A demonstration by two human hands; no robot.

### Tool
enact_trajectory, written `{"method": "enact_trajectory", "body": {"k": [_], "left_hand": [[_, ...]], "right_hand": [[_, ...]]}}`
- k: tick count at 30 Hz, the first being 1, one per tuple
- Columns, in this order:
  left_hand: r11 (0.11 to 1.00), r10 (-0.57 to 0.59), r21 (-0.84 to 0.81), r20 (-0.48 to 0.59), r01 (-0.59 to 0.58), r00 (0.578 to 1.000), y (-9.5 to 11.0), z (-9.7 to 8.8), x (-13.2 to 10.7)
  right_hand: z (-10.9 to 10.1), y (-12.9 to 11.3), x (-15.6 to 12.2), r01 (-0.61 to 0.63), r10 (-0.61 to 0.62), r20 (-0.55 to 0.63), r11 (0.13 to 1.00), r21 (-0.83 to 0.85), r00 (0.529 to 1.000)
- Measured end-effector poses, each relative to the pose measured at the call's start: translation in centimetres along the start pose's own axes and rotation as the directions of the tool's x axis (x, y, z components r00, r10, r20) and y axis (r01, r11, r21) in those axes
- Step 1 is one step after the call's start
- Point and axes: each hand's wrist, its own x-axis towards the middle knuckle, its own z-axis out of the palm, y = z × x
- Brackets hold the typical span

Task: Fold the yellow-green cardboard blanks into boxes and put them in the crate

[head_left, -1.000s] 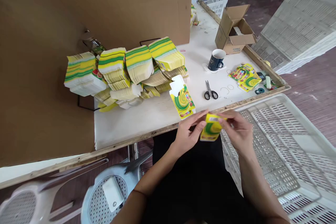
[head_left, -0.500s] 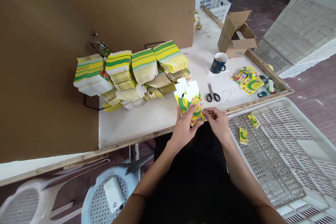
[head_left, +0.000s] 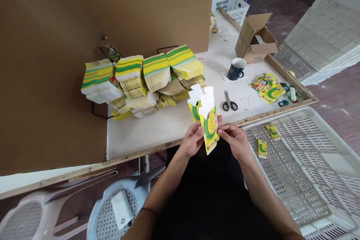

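Both hands hold a yellow and green printed carton point(head_left: 209, 129) in front of the table edge, its white end flaps sticking up. My left hand point(head_left: 192, 142) is closed around the carton's left side, thumb on the near panel. The fingers of my right hand point(head_left: 238, 142) pinch its right edge near the narrow side panel. A second panel with flaps shows behind the front one; whether it belongs to the same carton I cannot tell. Bundled stacks of flat cartons point(head_left: 156, 71) stand to the left on the white table point(head_left: 146, 135). Black-handled scissors point(head_left: 230, 105) lie just beyond my hands.
A dark mug point(head_left: 235, 70), an open cardboard box point(head_left: 257, 43) and loose flat cartons point(head_left: 268, 89) are on the table's right side. At lower right, a white plastic crate point(head_left: 303, 180) holds two small yellow cartons point(head_left: 262, 149). Tall cardboard point(head_left: 126, 11) stands behind the stacks.
The carton has lifted and tilted, its front panel now narrower and separated from the panel behind. My left hand has gone from lying flat on it to gripping its left side.
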Motion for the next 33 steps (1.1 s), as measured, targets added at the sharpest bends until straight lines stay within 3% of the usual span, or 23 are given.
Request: {"method": "enact_trajectory", "body": {"k": [3, 7, 12, 16, 19, 23, 28, 33], "left_hand": [[1.000, 0.013, 0.028, -0.010, -0.013, 1.000, -0.3, 0.1, -0.1], [0.995, 0.053, 0.095, -0.108, -0.043, 0.993, -1.6, -0.1, 0.1], [0.967, 0.126, 0.251, -0.321, -0.044, 0.939, -2.6, -0.1, 0.2], [0.932, 0.220, 0.351, -0.355, -0.088, 0.909, -2.2, 0.4, -0.1], [0.934, 0.218, 0.342, -0.326, -0.100, 0.920, -1.7, 0.6, -0.5], [0.935, 0.191, 0.331, -0.172, -0.125, 0.966, -1.1, 0.4, -0.9], [0.932, 0.049, 0.361, -0.048, -0.028, 0.998, -0.7, 0.0, -1.2], [0.955, -0.015, 0.296, -0.032, 0.023, 0.999, -1.4, 0.1, -1.3]], "right_hand": [[-0.1, -0.2, -0.2, 0.015, -0.016, -0.007, 0.998, -0.067, 1.000], [0.2, -0.5, -0.5, 0.035, -0.034, 0.012, 0.988, -0.153, 0.999], [1.1, -0.2, -1.0, 0.020, -0.030, -0.059, 0.987, -0.158, 0.998], [1.1, -0.2, -1.2, 0.052, -0.083, -0.110, 0.964, -0.262, 0.990], [0.5, -0.6, -1.0, 0.136, -0.159, -0.045, 0.936, -0.326, 0.986], [-0.7, -1.3, -0.5, 0.286, -0.278, 0.071, 0.911, -0.295, 0.958], [-2.3, -2.2, 0.0, 0.291, -0.225, 0.236, 0.908, -0.302, 0.946], [-2.8, -2.4, 0.0, 0.308, -0.243, 0.229, 0.896, -0.319, 0.943]]}}
